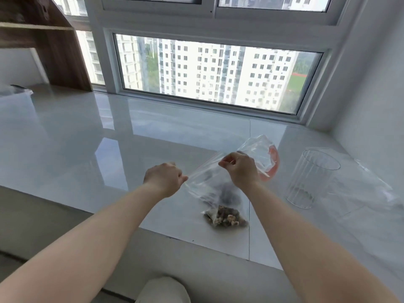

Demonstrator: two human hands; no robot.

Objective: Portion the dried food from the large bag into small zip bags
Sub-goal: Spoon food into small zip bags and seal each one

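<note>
right now both hands are pinching a clear zip bag (209,182) above the counter (65,132): the left hand (164,178) is gripping one corner of its mouth, the right hand (240,169) the other. the bag's mouth is running left to right between them while the dried food (225,216) is sagging below, nearer the person. a glass cup (310,178) is standing just right; open room is lying left.

No readable text, labels, brands or numbers anywhere, clear zip bag (209,184) unprinted, ribbed glass (310,180) to its right unmarked
</note>
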